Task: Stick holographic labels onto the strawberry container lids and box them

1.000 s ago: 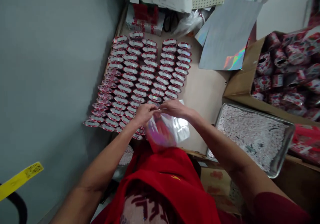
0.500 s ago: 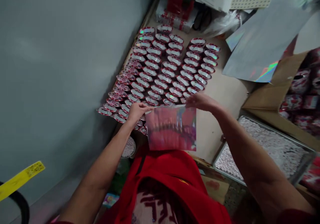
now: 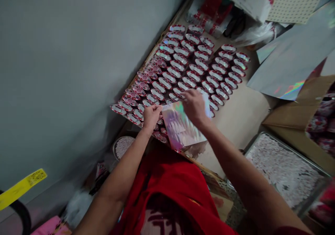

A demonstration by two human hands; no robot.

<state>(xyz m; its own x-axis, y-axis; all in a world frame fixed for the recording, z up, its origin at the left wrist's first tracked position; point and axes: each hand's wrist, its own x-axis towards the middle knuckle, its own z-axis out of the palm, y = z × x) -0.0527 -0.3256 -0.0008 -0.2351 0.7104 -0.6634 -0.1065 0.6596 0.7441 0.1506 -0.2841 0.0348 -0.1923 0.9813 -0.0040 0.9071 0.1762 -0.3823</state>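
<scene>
A thin holographic sheet (image 3: pixel 175 125), shiny with rainbow glints and creased, is held up in front of me over the table's near edge. My left hand (image 3: pixel 151 116) pinches its upper left corner between thumb and fingers. Curled fingers of my right hand (image 3: pixel 193 104) are at the sheet's upper middle, with the back of the hand covering part of it; what they grip there is hidden. Beyond the hands, many small oval-topped red-and-white packs (image 3: pixel 193 75) stand in tight rows.
The table (image 3: pixel 243 112) has a wall (image 3: pixel 78 53) along its left. At right are a metal tray (image 3: pixel 282 168) of small pale pieces, a cardboard box (image 3: pixel 295 116) and large silvery sheets (image 3: pixel 288 64). A round bowl (image 3: pixel 125 146) of similar pieces stands below left.
My right hand has moved left from the sheet's upper right corner to its upper middle. The sheet has turned from its pink-red printed look to a silvery rainbow face; the view has shifted.
</scene>
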